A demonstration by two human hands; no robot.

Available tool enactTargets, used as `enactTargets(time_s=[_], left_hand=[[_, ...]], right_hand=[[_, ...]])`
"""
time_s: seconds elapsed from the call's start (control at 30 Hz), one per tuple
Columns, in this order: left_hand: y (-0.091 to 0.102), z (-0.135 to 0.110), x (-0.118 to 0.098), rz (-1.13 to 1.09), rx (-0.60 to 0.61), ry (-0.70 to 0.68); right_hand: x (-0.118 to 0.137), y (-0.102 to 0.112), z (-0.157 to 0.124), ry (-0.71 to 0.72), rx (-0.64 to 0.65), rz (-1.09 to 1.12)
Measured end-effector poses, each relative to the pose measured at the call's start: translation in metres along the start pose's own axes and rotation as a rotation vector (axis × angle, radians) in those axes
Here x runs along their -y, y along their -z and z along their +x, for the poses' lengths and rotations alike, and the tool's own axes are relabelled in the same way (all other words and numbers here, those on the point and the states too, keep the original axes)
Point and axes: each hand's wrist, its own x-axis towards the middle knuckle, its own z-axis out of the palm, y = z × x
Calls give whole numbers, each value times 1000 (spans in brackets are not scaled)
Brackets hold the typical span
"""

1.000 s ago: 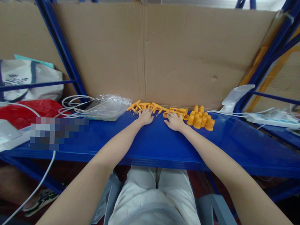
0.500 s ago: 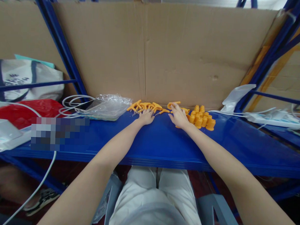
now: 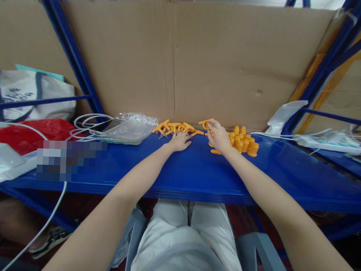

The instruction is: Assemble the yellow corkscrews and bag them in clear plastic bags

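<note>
Where L hand (image 3: 179, 141) is resting: flat over tabletop (image 3: 185, 171), L of orange cups (image 3: 245, 145), fingers spreading wide by orange handles (image 3: 177, 127), gripping nothing visible.
R hand (image 3: 220, 139): it's half curling at cups' L edge, pinching an orange ring pc (image 3: 203, 123) L of cups.
Handles: they're lying bunched well L of cups, metal spirals showing.
Clear pack (image 3: 127, 129): it's sitting farther L of cups.

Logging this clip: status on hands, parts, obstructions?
Left hand spread against orange-handled corkscrews. Right hand at orange ring-ended piece, grip unclear. Flared orange sleeves close beside that hand, partly hidden.
</note>
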Motion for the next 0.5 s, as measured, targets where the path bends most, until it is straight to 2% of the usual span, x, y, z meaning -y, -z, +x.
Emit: enactTargets(time_s=[0.1, 0.5], left_hand=[[-1, 1, -4, 15, 30, 23], [-4, 5, -9, -26, 26, 107]], right_hand=[[1, 0, -1, 0, 0, -6], [7, 3, -2, -6, 39, -39]])
